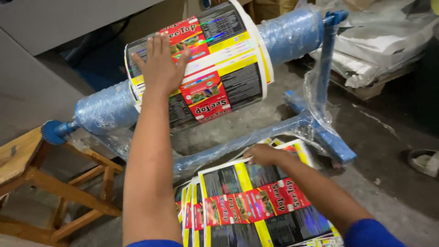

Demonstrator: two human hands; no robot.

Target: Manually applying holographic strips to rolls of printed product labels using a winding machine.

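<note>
Both hands lie flat: left hand point(159, 64) on the roll point(215, 68), right hand point(264, 154) on cut sheets point(256, 206); loose sheets might slide.

stack of printed sheets point(256, 206): cut off by bottom edge | right hand point(263, 154): fingertips hidden under top sheet

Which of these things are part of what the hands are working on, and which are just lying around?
In use:
left hand flat on printed film roll
right hand on cut printed sheets
blue roll stand

Lying about:
wooden stool
plastic-wrapped bundles
</note>
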